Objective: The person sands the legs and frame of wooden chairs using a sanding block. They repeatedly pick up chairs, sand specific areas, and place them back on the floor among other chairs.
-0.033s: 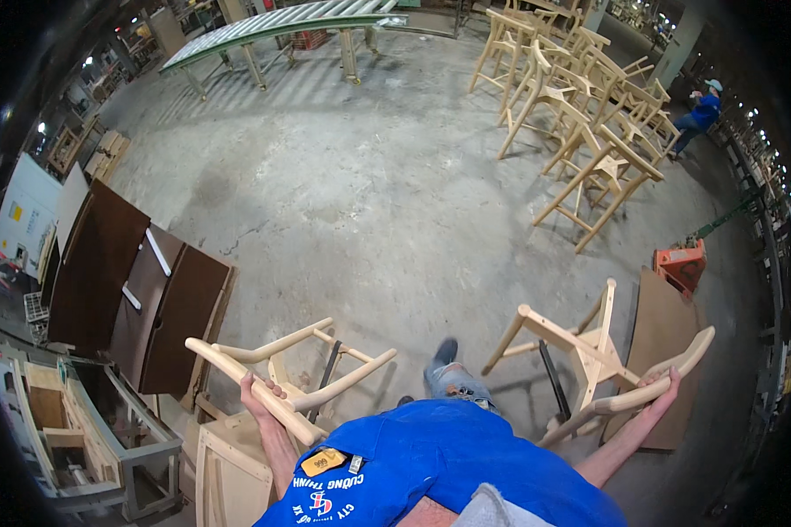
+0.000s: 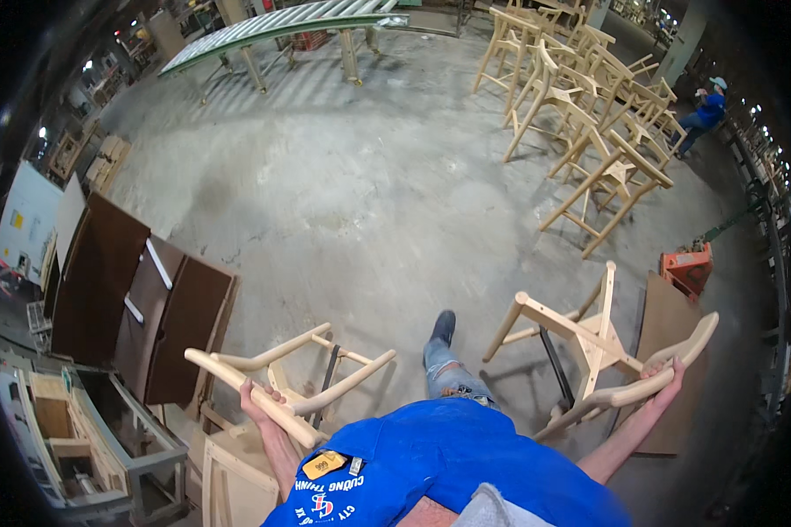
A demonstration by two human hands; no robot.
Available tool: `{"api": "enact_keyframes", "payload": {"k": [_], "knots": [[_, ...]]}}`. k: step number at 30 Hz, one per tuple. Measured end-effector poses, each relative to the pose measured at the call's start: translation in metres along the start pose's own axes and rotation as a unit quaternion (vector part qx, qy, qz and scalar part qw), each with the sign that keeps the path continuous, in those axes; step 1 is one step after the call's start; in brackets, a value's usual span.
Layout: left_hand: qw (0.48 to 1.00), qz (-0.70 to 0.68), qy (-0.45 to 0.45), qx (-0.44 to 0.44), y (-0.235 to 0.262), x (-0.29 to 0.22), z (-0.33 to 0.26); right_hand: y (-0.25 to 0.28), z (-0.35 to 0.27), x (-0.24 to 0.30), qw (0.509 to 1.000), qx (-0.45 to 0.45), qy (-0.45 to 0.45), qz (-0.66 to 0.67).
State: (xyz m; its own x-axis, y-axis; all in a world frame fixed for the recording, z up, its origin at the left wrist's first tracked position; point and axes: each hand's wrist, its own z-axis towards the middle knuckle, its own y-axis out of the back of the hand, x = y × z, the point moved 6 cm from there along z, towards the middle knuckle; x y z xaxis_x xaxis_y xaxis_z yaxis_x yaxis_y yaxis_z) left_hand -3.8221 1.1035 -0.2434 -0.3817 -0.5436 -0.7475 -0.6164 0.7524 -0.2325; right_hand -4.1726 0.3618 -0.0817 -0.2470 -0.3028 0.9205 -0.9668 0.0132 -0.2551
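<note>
My left hand (image 2: 260, 406) is wrapped round the curved top rail of one pale wooden chair frame (image 2: 268, 360), out to my left. Out to the right, my right hand (image 2: 666, 379) grips the curved top rail of a second chair frame (image 2: 596, 344). Both frames are seatless, with bare round legs, and each has one dark crossbar. The right frame shows its crossed braces facing up. Both frames are tilted; whether their legs touch the floor I cannot tell. Between them, my booted foot (image 2: 444, 328) is stretched forward.
Several similar wooden chair frames (image 2: 611, 176) stand grouped at the far right, near a person in blue (image 2: 705, 110). A roller conveyor (image 2: 281, 33) stands far left. Brown panels (image 2: 97, 281) and a grey-framed stand (image 2: 141, 465) are at left. An orange pallet jack (image 2: 687, 268) adjoins a brown sheet (image 2: 664, 329) at right.
My booted foot has come further forward. The right chair frame sits slightly higher in the picture, with my hand still on it. The left grip is unchanged; the surroundings have shifted slightly.
</note>
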Motion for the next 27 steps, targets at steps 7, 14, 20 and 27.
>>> {"api": "enact_keyframes", "payload": {"k": [7,14,20,27], "knots": [[0.997,-0.065,-0.039,-0.025,-0.121,-0.054,0.12,-0.341,0.147,-0.076,0.98,0.136,-0.121,0.083],[0.985,-0.133,-0.094,-0.057,-0.297,-0.109,0.202,-0.678,0.219,-0.072,0.921,0.348,-0.123,0.122],[0.974,-0.173,-0.106,-0.103,-0.495,-0.132,0.3,-0.949,0.251,0.021,0.789,0.555,-0.184,0.191],[0.97,-0.186,-0.105,-0.113,-0.755,-0.173,0.425,-1.214,0.349,0.159,0.779,0.612,-0.042,0.13]]}}
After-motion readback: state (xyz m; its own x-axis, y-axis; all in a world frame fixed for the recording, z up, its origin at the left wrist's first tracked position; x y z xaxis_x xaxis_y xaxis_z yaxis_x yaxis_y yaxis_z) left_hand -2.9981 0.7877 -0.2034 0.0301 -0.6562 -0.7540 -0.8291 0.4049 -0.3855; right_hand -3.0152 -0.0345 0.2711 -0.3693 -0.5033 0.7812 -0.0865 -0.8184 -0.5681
